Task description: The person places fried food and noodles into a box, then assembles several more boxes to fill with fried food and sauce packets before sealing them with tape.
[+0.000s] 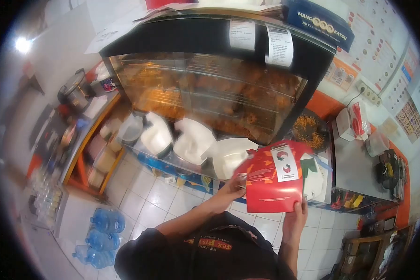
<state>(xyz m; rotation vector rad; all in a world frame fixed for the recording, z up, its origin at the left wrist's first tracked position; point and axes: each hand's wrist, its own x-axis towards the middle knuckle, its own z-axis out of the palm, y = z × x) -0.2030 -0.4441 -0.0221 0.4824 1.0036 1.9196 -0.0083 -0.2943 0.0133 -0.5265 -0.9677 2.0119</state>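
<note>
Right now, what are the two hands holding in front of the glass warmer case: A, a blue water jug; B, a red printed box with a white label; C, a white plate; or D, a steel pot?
B: the left hand and right hand both grip a red box bearing a white label, held up before the warmer case.

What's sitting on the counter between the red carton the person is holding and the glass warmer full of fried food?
In the head view, white plastic lids or container tops lie between the red carton and the glass warmer, which stands behind them.
</note>
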